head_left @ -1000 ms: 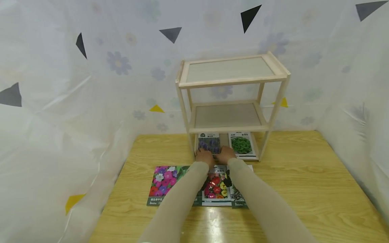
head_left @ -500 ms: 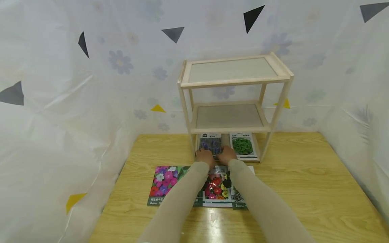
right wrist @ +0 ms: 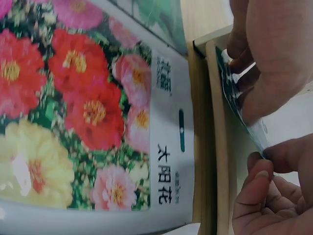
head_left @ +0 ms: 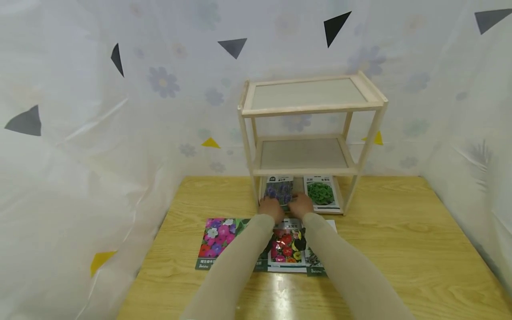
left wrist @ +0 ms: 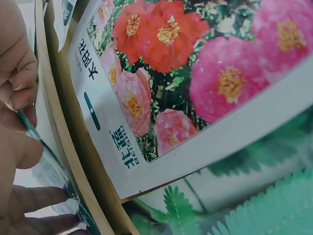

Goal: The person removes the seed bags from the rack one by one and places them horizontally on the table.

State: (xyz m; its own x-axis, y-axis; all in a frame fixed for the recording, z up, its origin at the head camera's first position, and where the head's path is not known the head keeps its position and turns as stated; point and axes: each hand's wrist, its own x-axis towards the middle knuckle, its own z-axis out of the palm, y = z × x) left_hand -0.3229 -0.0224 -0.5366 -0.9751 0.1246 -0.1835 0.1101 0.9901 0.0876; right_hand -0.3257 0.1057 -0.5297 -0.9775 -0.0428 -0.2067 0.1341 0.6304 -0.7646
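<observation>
Purple-flower packet [head_left: 280, 191] lies on the left of the bottom shelf, its near edge lifted in both hands. At its left near corner, the left hand [head_left: 271, 209] holds the edge, thumb and fingers on either side; this hand [left wrist: 24, 191] is lower left in the left wrist view. My right hand [head_left: 301, 205] pinches the right near corner between thumb and fingers, clearest in the right wrist view, where the hand [right wrist: 274, 196] is at lower right. Just right of it on the shelf is a green-leaf packet [head_left: 321, 194].
A three-tier wooden rack [head_left: 306, 171] stands at the back of the table [head_left: 400, 240]. In front of it lie a petunia packet [head_left: 217, 238], a red-and-yellow flower packet [head_left: 286, 249] and another packet [head_left: 314, 262], partly under the forearms.
The purple-flower packet and both hands have shifted slightly right relative to the rack. Both hands keep hold of it. The head view has also moved a little.
</observation>
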